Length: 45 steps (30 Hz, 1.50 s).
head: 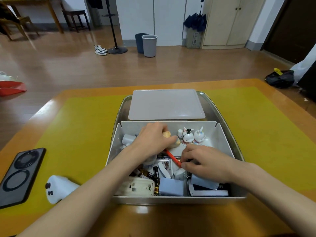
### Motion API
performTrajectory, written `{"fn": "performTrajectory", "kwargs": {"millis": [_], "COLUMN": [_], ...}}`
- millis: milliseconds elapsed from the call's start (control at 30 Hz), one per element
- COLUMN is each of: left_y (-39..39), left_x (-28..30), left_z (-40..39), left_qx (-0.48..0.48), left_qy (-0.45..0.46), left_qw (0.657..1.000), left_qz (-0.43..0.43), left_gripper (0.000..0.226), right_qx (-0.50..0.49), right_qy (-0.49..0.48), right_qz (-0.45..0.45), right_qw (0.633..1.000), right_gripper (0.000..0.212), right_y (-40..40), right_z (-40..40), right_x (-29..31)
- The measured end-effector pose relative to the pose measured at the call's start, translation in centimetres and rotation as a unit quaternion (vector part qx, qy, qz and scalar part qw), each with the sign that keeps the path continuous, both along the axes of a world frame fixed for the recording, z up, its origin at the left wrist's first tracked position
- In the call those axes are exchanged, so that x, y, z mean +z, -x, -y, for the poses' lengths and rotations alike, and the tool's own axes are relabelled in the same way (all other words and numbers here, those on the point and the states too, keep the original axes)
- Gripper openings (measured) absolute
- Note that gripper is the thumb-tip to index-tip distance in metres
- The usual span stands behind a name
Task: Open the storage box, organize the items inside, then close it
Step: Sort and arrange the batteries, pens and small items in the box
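Storage box (222, 139): white rectangular bin, open, sits in a clear tray w/ its grey lid (166, 104) lying flat just behind it. Contents mixed: two white rabbit figurines (194, 136) upright at back right, tan figurine (171, 139) beside them, white plug adapter (128, 138) back left, red pen (173, 158) lying diagonal mid-box. Front: black AA batteries (154, 174), cream device (136, 187) front left, pale blue block (171, 187) next to it, dark booklet (207, 190) front right.

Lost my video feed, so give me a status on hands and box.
Left hand grips tan figurine; right hand pinches red pen. Storage box open, lid lying behind it. Nothing blocking.
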State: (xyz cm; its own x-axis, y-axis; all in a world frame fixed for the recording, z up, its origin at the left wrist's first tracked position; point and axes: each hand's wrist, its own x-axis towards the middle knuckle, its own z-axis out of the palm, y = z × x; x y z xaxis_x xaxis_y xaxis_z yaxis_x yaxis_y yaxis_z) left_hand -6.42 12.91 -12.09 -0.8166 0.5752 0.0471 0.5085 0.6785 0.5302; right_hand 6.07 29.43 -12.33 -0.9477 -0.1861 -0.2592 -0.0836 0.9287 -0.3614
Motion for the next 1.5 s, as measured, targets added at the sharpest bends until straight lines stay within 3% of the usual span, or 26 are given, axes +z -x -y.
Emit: {"fn": "performTrajectory", "kwargs": {"millis": [133, 233, 300, 367, 467, 633, 733, 833, 933, 1100, 1167, 1267, 1333, 1500], "left_y": [-0.5, -1.4, -2.1, -2.8, -4.0, -3.7, -2.6, -2.8, -3.0, -2.3, -2.2, -2.2, -2.1, -1.1], "left_x": [0.3, 0.7, 1.1, 1.5, 2.3, 2.5, 1.2, -0.1, -0.9, -1.1, -1.4, -1.8, -1.7, 1.4], "left_z": [0.5, 0.7, 0.8, 1.0, 1.1, 1.1, 1.0, 0.5, -0.4, -1.4, -1.5, -1.3, -1.1, 0.4], "left_qx": [-0.009, -0.032, -0.044, -0.059, -0.060, -0.047, -0.056, -0.153, -0.240, -0.278, -0.281, -0.289, -0.296, -0.274], "left_qy": [-0.001, 0.023, 0.029, 0.018, -0.046, -0.186, -0.110, 0.023, 0.128, 0.190, 0.203, 0.209, 0.218, 0.131], "left_qw": [0.997, 0.998, 0.998, 0.998, 0.996, 0.958, 0.988, 0.988, 0.962, 0.942, 0.938, 0.933, 0.928, 0.953], "left_qz": [0.072, 0.058, 0.030, 0.018, 0.054, 0.216, 0.095, 0.015, 0.008, 0.009, 0.003, -0.048, -0.068, -0.016], "left_gripper": [0.034, 0.031, 0.032, 0.032, 0.033, 0.012, 0.016, 0.031, 0.032, 0.015, 0.022, 0.007, 0.010, 0.014], "right_qx": [-0.033, -0.096, -0.120, -0.114, -0.066, -0.076, -0.145, -0.206, -0.236, -0.238, -0.233, -0.237, -0.242, -0.249], "right_qy": [0.011, 0.046, 0.074, 0.081, 0.024, 0.003, 0.040, 0.129, 0.170, 0.189, 0.197, 0.199, 0.200, 0.204], "right_qz": [-0.033, -0.092, -0.109, -0.119, -0.153, -0.192, -0.189, -0.216, -0.234, -0.220, -0.220, -0.223, -0.222, -0.219], "right_qw": [0.999, 0.990, 0.984, 0.983, 0.986, 0.978, 0.970, 0.946, 0.928, 0.927, 0.927, 0.924, 0.923, 0.921], "right_gripper": [0.027, 0.014, 0.021, 0.041, 0.066, 0.052, 0.050, 0.051, 0.047, 0.044, 0.044, 0.045, 0.045, 0.037], "right_y": [0.3, 0.6, 0.5, 0.3, 0.1, -0.6, -1.0, -1.2, -1.9, -2.5, -2.5, -2.3, -2.1, -1.6], "right_z": [-0.3, -1.0, -1.2, -1.2, -0.6, -0.7, -1.6, -3.0, -4.2, -4.4, -4.4, -4.5, -4.6, -4.5], "right_x": [0.5, 0.6, 0.7, 1.0, 1.3, 1.3, 1.5, 2.7, 3.7, 3.3, 3.3, 3.5, 3.4, 3.6]}}
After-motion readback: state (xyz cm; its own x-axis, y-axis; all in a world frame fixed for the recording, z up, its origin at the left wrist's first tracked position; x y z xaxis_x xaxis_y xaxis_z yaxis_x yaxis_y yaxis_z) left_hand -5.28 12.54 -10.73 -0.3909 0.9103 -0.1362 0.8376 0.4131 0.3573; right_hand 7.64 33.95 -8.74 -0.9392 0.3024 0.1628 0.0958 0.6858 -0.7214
